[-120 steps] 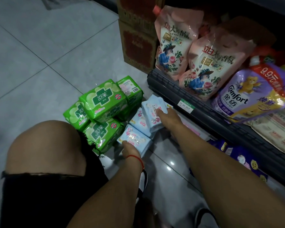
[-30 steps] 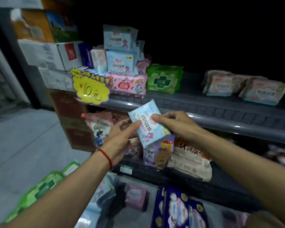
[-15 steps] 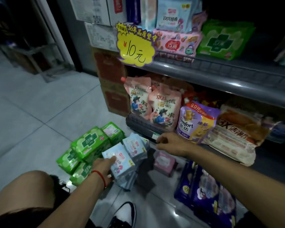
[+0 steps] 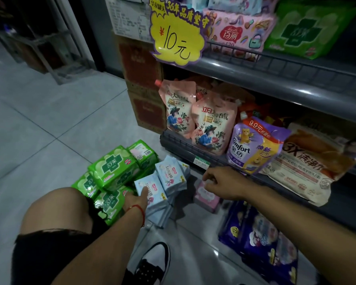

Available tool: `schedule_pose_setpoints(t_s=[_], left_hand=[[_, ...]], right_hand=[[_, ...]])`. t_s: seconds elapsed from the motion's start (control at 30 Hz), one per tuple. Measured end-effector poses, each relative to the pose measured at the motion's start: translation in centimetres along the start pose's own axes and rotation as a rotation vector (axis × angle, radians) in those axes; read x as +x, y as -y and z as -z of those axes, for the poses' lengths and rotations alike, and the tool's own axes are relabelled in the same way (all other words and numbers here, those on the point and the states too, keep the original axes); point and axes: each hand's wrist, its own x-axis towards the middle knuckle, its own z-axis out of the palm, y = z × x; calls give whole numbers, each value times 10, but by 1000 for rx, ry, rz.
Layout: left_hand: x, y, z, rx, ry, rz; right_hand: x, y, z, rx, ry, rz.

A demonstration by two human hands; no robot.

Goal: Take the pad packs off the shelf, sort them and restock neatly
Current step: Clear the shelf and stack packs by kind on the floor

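Light-blue pad packs [image 4: 162,186] lay in two leaning stacks on the floor. Green pad packs [image 4: 113,171] were piled touching them at their 9 o'clock side.

Retail shop, small grocery or convenience aisle. Evidence: grey metal gondola shelving [image 4: 296,77] with wire front rails, stocked in tiers. Yellow starburst price card [image 4: 178,36] hand-marked "¥10元" clipped to the upper shelf edge. Small white-and-green price label [image 4: 201,162] on the lower shelf lip. Purple Comfort softener refill pouch [image 4: 253,147] carries a printed "9.9元" promo flash; pink spouted detergent refill pouches [image 4: 195,118] stand beside it. Multiples of the same goods: green plastic-wrapped pad packs [image 4: 113,169] and light-blue pad packs [image 4: 162,186] stacked on the grey tiled floor [image 4: 39,124]. Brown cardboard stock cartons [image 4: 144,87] piled at the shelf end.
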Motion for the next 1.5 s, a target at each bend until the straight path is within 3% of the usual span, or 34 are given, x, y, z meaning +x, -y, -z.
schedule_pose_setpoints(t_s=[0.27,0.47,0.53,0.63,0.83,1.0,1.13,1.27,1.37,1.5], left_hand=[[17,9,-6,72,-2,-133],[-41,-25,13,179,-102,-174],[-67,-33,14,230,-132,-300],[-107,-47,5,268,-64,-627],[-201,-118,-33,187,160,-1157],[-276,-196,-69,126,243,-1491],[-320,-252,-104,92,288,-1590],[-353,-300,-152,119,355,-1717],[-372,-327,-196,209,378,-1755],[-387,-352,-255,381,349,-1817]], right_hand=[[0,-1,0,-76,41,57],[-12,0,12,-103,25,92],[-17,0,18,-94,0,103],[-29,2,32,-84,-56,95],[-65,-13,76,-12,-316,11],[-97,-34,128,38,-719,-70],[-119,-49,168,107,-1108,-106],[-153,-86,194,-52,-1479,-189],[-169,-121,207,-121,-1546,-389],[-182,-149,217,-24,-1449,-525]])
